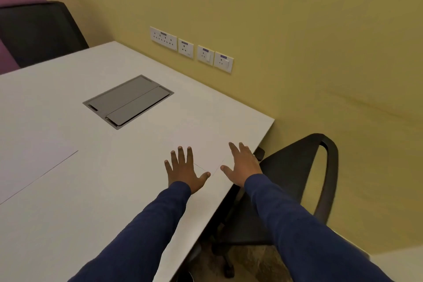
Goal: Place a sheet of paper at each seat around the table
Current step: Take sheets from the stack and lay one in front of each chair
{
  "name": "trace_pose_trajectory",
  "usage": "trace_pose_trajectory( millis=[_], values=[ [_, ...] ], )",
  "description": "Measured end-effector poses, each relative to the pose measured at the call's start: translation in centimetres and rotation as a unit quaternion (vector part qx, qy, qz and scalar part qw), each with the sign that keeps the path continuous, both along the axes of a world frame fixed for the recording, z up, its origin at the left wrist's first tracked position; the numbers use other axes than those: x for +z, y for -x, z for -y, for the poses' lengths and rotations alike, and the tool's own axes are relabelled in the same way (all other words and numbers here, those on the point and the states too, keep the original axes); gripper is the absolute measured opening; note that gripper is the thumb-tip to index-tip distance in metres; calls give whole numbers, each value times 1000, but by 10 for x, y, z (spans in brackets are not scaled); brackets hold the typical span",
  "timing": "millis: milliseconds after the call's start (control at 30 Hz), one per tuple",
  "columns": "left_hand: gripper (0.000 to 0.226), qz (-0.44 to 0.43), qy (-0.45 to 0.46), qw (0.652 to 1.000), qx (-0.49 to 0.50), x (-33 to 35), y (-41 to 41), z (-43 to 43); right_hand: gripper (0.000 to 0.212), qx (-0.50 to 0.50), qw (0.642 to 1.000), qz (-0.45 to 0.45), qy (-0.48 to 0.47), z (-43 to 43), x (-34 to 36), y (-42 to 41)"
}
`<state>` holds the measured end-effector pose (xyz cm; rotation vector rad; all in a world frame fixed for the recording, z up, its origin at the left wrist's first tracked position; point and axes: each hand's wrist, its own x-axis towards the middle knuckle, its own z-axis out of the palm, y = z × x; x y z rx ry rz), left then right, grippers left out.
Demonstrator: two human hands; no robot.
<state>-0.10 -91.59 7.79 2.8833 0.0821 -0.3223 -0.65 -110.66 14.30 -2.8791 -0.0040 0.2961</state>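
Observation:
A white sheet of paper [206,139] lies flat on the white table [91,190] near its right edge, in front of a black chair [297,181]; its outline is faint against the tabletop. My left hand [184,170] rests open, fingers spread, on the sheet's near corner. My right hand [242,163] is open too, palm down over the sheet's right side at the table edge. Another white sheet [29,162] lies on the table at the far left, partly cut off by the frame.
A grey recessed cable box [128,102] with a closed lid sits in the table's middle. A second black chair [39,32] stands at the far left end. White wall sockets [192,49] line the yellow wall just beyond the table.

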Motion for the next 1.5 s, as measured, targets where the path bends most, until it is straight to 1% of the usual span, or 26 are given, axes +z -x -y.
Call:
trace_pose_trajectory(
  millis=[133,333,633,700,833,1033,1133,1333,1500],
  values=[
    [109,27,10,1000,0,31,47,15,85,-5,999,41,-2,12,27,55],
    [108,70,13,997,-17,72,108,30,84,-26,997,63,-22,23,61,130],
    [106,121,20,991,-50,126,161,6,85,-64,992,106,-29,3,104,205],
    [106,126,27,989,-65,133,171,-4,84,-81,990,112,-25,-8,109,222],
    [107,111,49,988,-93,133,193,-30,84,-112,986,120,2,-37,109,259],
    [107,98,51,985,-129,135,240,-86,86,-157,981,115,15,-96,106,327],
    [107,103,50,984,-137,141,267,-110,87,-170,977,128,18,-123,114,358],
    [108,120,70,979,-149,163,334,-145,86,-178,972,155,17,-167,138,431],
    [106,140,83,973,-164,180,410,-176,84,-180,965,191,5,-204,153,516]
  ],
)
